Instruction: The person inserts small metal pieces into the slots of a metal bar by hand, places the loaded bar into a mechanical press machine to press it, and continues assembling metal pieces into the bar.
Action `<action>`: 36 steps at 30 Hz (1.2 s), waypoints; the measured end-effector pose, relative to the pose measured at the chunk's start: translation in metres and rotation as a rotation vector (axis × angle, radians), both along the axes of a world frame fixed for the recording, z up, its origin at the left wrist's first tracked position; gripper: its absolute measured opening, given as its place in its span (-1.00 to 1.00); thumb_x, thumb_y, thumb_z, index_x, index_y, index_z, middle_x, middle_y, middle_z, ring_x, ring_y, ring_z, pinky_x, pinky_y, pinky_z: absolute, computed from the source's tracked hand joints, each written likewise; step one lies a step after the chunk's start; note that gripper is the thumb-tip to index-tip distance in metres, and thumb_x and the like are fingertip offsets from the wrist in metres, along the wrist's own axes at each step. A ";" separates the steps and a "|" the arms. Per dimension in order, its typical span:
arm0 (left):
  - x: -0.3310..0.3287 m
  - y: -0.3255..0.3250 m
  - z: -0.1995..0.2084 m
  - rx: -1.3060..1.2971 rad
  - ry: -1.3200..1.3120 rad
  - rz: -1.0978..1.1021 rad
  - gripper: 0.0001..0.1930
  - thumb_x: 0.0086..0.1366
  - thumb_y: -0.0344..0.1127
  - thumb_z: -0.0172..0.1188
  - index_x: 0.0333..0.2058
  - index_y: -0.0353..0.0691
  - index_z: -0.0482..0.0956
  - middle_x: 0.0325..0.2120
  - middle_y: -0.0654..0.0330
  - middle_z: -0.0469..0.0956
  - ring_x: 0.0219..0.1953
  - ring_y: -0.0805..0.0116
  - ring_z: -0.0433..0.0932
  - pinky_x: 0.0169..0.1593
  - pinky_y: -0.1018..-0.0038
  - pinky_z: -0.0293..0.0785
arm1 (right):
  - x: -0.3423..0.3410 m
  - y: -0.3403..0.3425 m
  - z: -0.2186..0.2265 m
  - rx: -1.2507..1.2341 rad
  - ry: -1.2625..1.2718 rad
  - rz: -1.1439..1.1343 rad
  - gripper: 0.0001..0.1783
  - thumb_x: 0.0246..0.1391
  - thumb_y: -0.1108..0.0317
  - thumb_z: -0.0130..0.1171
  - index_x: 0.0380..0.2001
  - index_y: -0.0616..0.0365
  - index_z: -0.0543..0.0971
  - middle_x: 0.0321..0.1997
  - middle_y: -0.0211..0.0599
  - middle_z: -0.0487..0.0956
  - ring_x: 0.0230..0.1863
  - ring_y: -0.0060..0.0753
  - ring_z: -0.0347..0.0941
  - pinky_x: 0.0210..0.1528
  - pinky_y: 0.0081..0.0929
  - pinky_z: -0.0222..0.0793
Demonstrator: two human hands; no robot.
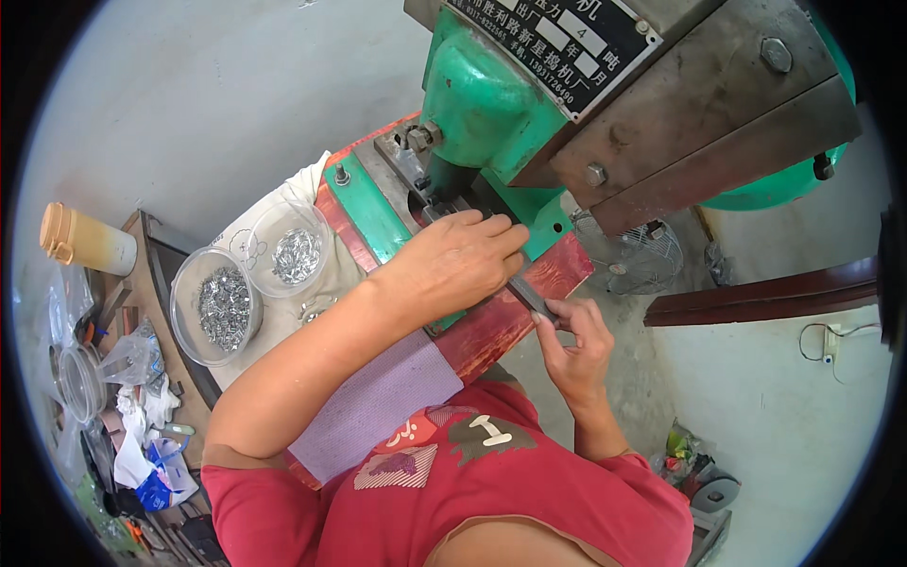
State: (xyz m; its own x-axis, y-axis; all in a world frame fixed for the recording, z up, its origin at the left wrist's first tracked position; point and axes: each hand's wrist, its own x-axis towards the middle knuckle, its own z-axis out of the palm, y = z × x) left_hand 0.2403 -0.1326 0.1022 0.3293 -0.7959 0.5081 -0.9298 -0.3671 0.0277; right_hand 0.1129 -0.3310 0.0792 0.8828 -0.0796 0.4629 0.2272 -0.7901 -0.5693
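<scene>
Head view is filled most by the green press [487, 113], which is the landmark here. Under it stands the red bench [482, 331], probably to bring the work to a comfortable height. Purple cloth [378, 402] lies nearer to the body than the press, perhaps as a protection. Two clear tubs, the outer tub [178, 307] and the inner tub [262, 224], are left of the press, likely for easy reach. The left hand [463, 253] bends over the bar just before the press; its fingertips are hidden, so I cannot tell what it grasps. The right hand [578, 345] pinches the near end of the dark bar [531, 295], which reaches toward the press, seemingly to keep it steady.

Right of the press, open floor [619, 354] leaves room for the right elbow. Beyond the bench's edge, the bar's end overhangs slightly. Left of the press, the tub rims limit the left forearm.
</scene>
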 end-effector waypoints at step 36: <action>-0.023 0.030 -0.045 -0.057 0.037 0.146 -0.58 0.18 -0.31 0.10 0.02 -0.32 0.55 0.05 0.10 0.52 0.17 0.20 0.48 0.21 0.34 0.42 | 0.051 0.044 -0.022 0.021 -0.077 0.094 -0.78 -0.07 0.50 0.42 -0.30 0.22 0.63 -0.37 -0.24 0.57 -0.45 -0.30 0.56 -0.45 -0.44 0.49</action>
